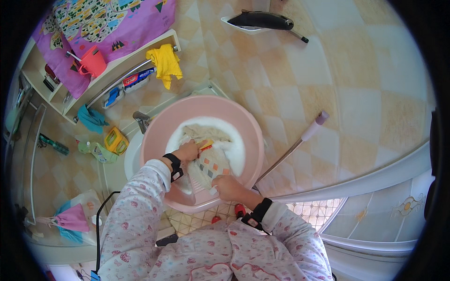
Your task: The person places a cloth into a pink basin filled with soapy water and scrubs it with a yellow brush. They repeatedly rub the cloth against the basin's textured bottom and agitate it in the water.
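Note:
A large pink basin (pixel 154 126) holds white suds (pixel 238 152) and a wet beige cloth (pixel 211 164) with orange and grey diamond shapes. My left hand (pixel 187 151) is closed on a small yellow-and-red item (pixel 206 144), pressed against the cloth; its exact kind is partly hidden by my fingers. At the basin's near right side, my right hand (pixel 227 187) grips the cloth's lower edge, where a white bit shows by the fingers. Ridges like a washboard (pixel 203 196) show in the basin's near wall under the cloth.
The basin rests over a white sink (pixel 133 157) with a metal tap (pixel 140 121) behind. On the left stand a yellow bottle (pixel 116 141) and a green pouch (pixel 99 152). A yellow rag (pixel 165 64) hangs from a rail. A long-handled pole (pixel 293 147) leans at the right.

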`<state>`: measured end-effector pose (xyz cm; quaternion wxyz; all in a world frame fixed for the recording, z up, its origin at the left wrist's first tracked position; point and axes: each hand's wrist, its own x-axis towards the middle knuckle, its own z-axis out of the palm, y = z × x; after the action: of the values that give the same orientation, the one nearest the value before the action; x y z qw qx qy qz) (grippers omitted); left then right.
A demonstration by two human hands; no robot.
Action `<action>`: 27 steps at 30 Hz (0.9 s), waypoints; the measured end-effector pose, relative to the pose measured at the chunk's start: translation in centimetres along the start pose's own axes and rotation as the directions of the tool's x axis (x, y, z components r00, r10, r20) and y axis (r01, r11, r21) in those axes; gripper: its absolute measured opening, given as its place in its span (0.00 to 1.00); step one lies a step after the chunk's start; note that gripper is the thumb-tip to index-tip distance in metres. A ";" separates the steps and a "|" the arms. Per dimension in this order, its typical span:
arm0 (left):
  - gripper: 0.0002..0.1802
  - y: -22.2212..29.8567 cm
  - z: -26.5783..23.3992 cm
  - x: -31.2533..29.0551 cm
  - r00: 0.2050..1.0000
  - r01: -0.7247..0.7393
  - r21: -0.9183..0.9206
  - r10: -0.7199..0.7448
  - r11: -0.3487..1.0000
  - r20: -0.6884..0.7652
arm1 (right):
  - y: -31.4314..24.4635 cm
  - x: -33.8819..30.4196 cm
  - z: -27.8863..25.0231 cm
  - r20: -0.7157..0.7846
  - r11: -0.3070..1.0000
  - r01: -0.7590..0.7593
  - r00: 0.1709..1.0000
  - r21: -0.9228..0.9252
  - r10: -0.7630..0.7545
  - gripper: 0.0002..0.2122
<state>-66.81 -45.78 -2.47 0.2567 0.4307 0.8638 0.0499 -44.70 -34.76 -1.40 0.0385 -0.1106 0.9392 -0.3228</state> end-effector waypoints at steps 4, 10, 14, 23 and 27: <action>0.32 0.5 1.5 -0.9 0.991 -0.127 0.146 0.119 0.981 0.061 | -1.0 -0.4 0.4 0.022 0.997 0.060 0.998 0.038 -0.061 0.07; 0.35 0.9 2.8 -2.8 0.992 -0.124 0.056 0.124 0.991 -0.007 | -1.2 -0.4 0.5 0.008 0.987 0.132 0.991 0.089 -0.133 0.08; 0.34 0.3 -0.3 -1.2 0.993 0.115 0.069 -0.113 0.991 -0.020 | 0.0 -0.8 -0.2 0.000 0.982 0.102 0.995 0.160 -0.103 0.09; 0.32 1.5 2.9 -4.1 0.986 -0.160 0.041 0.161 0.986 -0.037 | -1.1 0.9 1.5 -0.042 0.984 0.073 0.997 0.161 -0.067 0.08; 0.32 0.1 0.2 -1.4 0.997 0.068 0.137 -0.062 0.988 -0.048 | -0.9 0.8 1.0 0.002 0.986 -0.030 1.000 0.165 0.030 0.09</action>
<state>-66.00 -46.79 -2.05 0.2084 0.4178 0.8843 -0.0093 -45.21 -36.21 -1.65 0.0521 -0.0929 0.9109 -0.3987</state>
